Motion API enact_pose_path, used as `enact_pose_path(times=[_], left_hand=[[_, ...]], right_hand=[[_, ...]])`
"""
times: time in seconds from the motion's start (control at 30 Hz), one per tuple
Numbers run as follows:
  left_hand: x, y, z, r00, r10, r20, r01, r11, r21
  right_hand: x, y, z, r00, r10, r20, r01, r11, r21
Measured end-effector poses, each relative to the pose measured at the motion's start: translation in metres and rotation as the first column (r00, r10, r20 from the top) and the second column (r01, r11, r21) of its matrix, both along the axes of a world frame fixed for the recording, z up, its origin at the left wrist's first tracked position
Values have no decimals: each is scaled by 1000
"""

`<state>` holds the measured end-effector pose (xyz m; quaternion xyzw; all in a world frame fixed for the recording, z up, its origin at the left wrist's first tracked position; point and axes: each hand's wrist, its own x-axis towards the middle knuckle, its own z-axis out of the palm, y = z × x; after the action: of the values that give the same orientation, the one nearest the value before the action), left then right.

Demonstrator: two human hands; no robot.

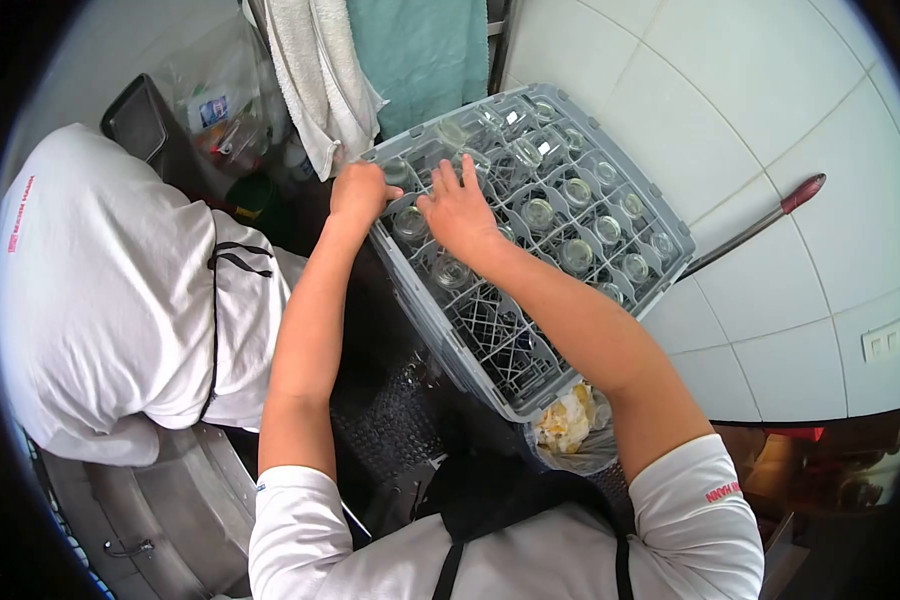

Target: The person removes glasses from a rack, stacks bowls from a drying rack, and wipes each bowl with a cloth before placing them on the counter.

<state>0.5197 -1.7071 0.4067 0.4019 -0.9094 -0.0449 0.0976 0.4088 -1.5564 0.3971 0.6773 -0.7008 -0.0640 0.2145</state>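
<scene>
A grey plastic glass rack (521,408), divided into square compartments, stands in front of me. Many of its compartments hold clear upturned glasses, such as this glass (538,214) near the middle. At the rack's left far corner, my left hand (362,190) is closed around the rim, its thumb pointing inward; the undersides of its fingers are hidden. My right hand (458,208) reaches over the left part of the rack with its fingers spread, just above the glasses. A glass (410,224) sits between the two hands, and another glass (450,270) is below my right wrist.
A co-worker in a white shirt (120,300) bends at the left beside a metal sink (185,500). Towels (320,80) hang behind the rack. A bin with food waste (567,425) stands near its front corner. A long handle (803,193) leans against the tiled wall.
</scene>
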Motion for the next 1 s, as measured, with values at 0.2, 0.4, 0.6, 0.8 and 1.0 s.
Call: enact_pose_path(times=[0.2, 0.4, 0.6, 0.8, 1.0], left_hand=[[-16, 12, 4, 930, -171, -326, 114, 976, -185], [-57, 9, -15, 908, -131, -399, 68, 983, -168], [-71, -3, -31, 961, -9, -277, 4, 1000, -19], [-73, -28, -68, 845, -315, -433, 234, 945, -230], [-69, -6, -47, 852, -237, -466, 219, 971, -95]], right_hand=[[6, -5, 6, 997, -75, 13, 75, 997, 34], [-6, 8, -5, 997, 51, 57, -46, 995, -86], [-3, -6, -7, 999, 3, 53, 4, 991, -135], [-36, -17, -3, 954, 244, 174, -225, 967, -119], [-46, -20, 10, 956, 262, 135, -272, 960, 62]])
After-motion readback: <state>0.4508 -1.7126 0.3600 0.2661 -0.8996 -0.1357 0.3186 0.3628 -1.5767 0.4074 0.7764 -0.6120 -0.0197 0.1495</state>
